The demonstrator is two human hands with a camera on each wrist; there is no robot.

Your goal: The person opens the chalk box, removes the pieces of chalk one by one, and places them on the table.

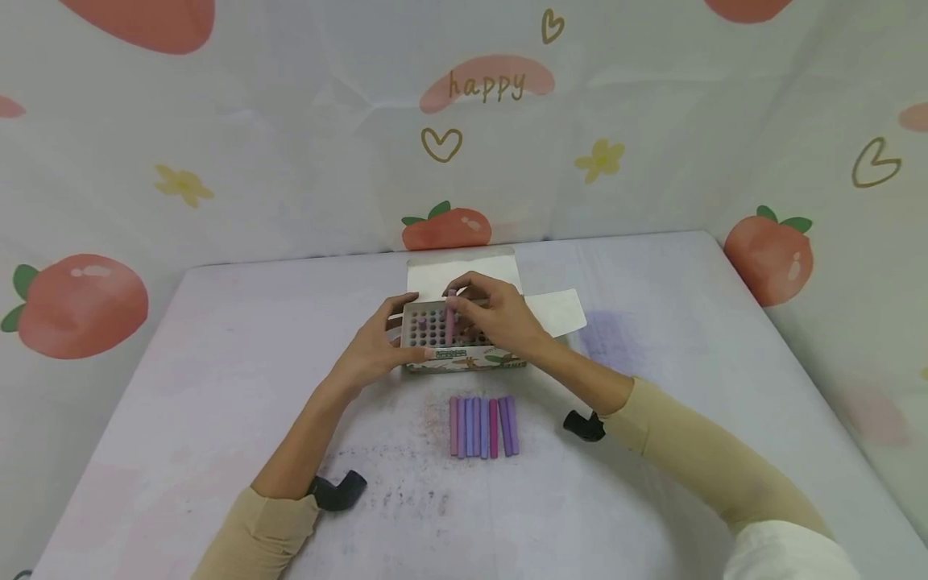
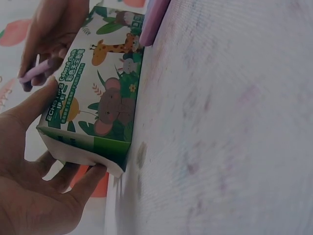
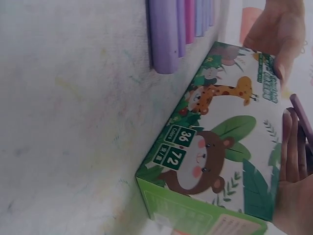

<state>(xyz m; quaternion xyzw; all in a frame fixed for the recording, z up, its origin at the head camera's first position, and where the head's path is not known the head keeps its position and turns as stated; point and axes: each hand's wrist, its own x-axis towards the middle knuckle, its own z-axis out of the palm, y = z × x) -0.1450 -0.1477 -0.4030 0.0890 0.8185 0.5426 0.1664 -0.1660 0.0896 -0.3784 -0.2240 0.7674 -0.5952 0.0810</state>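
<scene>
A white and green chalk box (image 1: 464,362) with printed animals stands on the table, its lid raised, showing rows of round holes. My left hand (image 1: 370,346) grips its left end, thumb along the front edge and fingers around the side. Above the holes, my right hand (image 1: 503,318) pinches a pinkish-purple chalk stick (image 1: 450,322), held upright; whether its lower end sits in a hole I cannot tell. The left wrist view shows the same stick (image 2: 36,72) between finger and thumb. In front of the box lie several chalk sticks (image 1: 484,431) side by side, purple, lilac and pink.
The white lid (image 1: 464,270) leans back behind the box, and a side flap (image 1: 557,310) sticks out to the right. Chalk smudges mark the pale table (image 1: 406,515). A printed fabric backdrop (image 1: 304,161) rises behind the table.
</scene>
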